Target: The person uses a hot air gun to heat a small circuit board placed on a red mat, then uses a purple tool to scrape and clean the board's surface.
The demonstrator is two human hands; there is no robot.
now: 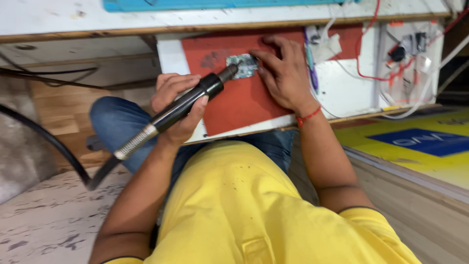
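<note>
Left hand (178, 105) grips a black hot-air wand (188, 105), nozzle at nine o'clock of a small green circuit board (243, 65); right hand (283, 73) pins it flat; heating underway, steadiness needed.

place: small electronics repair workshop | signs: red work mat (244, 98) on low white desk (351, 88) | loose red and white wires (376, 73) | hot-air rework tool (185, 105) | circuit board (243, 65)

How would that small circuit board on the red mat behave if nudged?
The circuit board looks thin, flat and small, so probably light and stiff. It lies flat on the red mat, so sliding seems likelier than tipping. The right hand presses its edge, which suggests it shifts easily under the hot-air tool in the left hand.
</note>
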